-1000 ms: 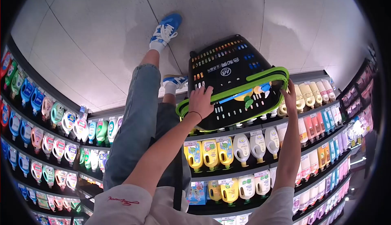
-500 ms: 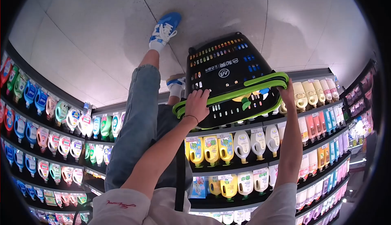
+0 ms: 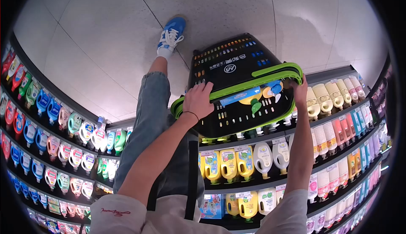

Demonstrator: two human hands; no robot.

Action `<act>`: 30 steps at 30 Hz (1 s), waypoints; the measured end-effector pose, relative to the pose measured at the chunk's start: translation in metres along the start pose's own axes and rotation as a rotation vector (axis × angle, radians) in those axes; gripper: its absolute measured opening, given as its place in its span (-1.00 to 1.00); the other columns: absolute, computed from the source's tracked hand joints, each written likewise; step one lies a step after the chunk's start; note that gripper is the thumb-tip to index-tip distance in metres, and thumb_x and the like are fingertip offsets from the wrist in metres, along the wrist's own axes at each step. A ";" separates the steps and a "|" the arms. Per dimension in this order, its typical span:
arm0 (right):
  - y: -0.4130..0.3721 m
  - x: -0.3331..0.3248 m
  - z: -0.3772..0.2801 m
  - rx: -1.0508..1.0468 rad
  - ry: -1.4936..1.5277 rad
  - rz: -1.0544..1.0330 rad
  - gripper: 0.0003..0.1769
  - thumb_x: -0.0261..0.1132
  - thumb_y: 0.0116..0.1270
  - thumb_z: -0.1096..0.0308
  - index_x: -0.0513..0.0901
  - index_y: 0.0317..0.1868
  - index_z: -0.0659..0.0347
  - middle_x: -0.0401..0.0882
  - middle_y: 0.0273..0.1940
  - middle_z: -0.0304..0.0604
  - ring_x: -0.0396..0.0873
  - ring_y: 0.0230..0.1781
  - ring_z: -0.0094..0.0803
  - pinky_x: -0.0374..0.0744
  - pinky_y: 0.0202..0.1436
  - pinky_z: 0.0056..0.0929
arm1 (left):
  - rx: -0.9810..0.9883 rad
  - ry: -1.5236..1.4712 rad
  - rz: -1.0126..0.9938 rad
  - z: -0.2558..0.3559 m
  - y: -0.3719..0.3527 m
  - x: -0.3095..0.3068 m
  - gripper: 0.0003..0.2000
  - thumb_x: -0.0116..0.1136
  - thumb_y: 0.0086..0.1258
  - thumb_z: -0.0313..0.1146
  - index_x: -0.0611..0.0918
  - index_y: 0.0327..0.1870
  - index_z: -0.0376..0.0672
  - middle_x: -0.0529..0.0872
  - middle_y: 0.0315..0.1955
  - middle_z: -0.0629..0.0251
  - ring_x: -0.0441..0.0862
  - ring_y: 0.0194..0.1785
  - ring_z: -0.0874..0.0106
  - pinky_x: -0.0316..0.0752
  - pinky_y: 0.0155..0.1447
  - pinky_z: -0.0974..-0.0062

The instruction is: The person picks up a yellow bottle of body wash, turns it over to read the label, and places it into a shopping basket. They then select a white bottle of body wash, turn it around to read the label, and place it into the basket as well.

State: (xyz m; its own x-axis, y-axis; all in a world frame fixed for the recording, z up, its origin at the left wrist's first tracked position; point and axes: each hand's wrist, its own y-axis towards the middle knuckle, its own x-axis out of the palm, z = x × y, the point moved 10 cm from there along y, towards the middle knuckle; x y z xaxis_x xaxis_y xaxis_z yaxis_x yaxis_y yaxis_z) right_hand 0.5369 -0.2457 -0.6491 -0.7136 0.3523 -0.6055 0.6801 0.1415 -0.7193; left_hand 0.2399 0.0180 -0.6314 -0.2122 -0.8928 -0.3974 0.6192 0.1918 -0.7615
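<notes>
My left hand [image 3: 198,100] grips the near-left green rim of a black plastic shopping basket [image 3: 230,67]. At the basket's right end, my right hand [image 3: 300,91] holds the same rim. The basket is tilted, with its printed side wall facing up in the head view. Inside it lie a blue box [image 3: 240,95], a yellow item with a green cap [image 3: 255,105] and a small blue and white item [image 3: 275,88]. The basket hangs in front of a shelf of bottles, above my bent knee in blue jeans [image 3: 148,124].
Shelves of detergent bottles [image 3: 249,160] run below and right of the basket, and more coloured bottles [image 3: 55,141] line the shelves at the left. Grey floor tiles [image 3: 105,35] fill the top. My foot in a blue sneaker [image 3: 172,33] stands on them.
The basket has tipped a little further and shifted left with both hands still on its rim, showing more of its contents. The shelves sit lower in the view.
</notes>
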 end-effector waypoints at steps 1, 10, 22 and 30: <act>-0.002 -0.001 0.001 0.007 0.004 0.003 -0.68 0.17 -0.04 0.48 0.48 -0.18 0.32 0.54 -0.33 -0.14 0.46 -0.30 -0.43 0.44 -0.11 -0.46 | -0.007 0.010 -0.015 -0.001 -0.001 0.003 -0.54 0.21 -0.13 -0.43 0.44 -0.09 -0.09 0.52 -0.31 0.24 0.51 -0.14 0.23 0.45 -0.06 0.30; -0.012 0.001 0.024 0.025 0.069 0.026 -0.67 0.19 -0.06 0.44 0.50 -0.19 0.30 0.53 -0.35 -0.20 0.45 -0.34 -0.48 0.44 -0.17 -0.50 | 0.047 0.075 0.035 0.007 0.001 0.001 -0.56 0.19 -0.10 -0.43 0.45 -0.08 -0.11 0.54 -0.34 0.22 0.54 -0.19 0.17 0.46 -0.14 0.21; -0.020 0.003 0.041 0.074 0.104 0.066 -0.71 0.20 -0.08 0.42 0.49 -0.27 0.31 0.53 -0.42 -0.16 0.46 -0.39 -0.44 0.45 -0.21 -0.46 | 0.038 0.173 -0.024 0.011 0.009 -0.001 -0.56 0.20 -0.09 -0.41 0.43 -0.09 -0.10 0.55 -0.35 0.23 0.56 -0.18 0.17 0.47 -0.14 0.21; -0.006 -0.010 0.028 0.045 -0.104 0.090 -0.65 0.24 -0.12 0.31 0.52 -0.24 0.23 0.60 -0.35 0.05 0.57 -0.28 -0.03 0.48 -0.16 -0.27 | -0.074 0.138 -0.096 0.000 -0.006 0.036 -0.52 0.20 -0.06 -0.40 0.42 -0.02 -0.12 0.58 -0.23 0.13 0.56 -0.09 0.10 0.47 -0.06 0.18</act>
State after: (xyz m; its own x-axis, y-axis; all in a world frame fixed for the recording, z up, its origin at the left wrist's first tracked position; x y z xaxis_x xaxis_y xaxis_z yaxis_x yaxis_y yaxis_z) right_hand 0.5355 -0.2763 -0.6482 -0.6656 0.2635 -0.6983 0.7353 0.0714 -0.6739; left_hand 0.2285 -0.0159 -0.6408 -0.3726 -0.8449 -0.3838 0.5347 0.1426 -0.8329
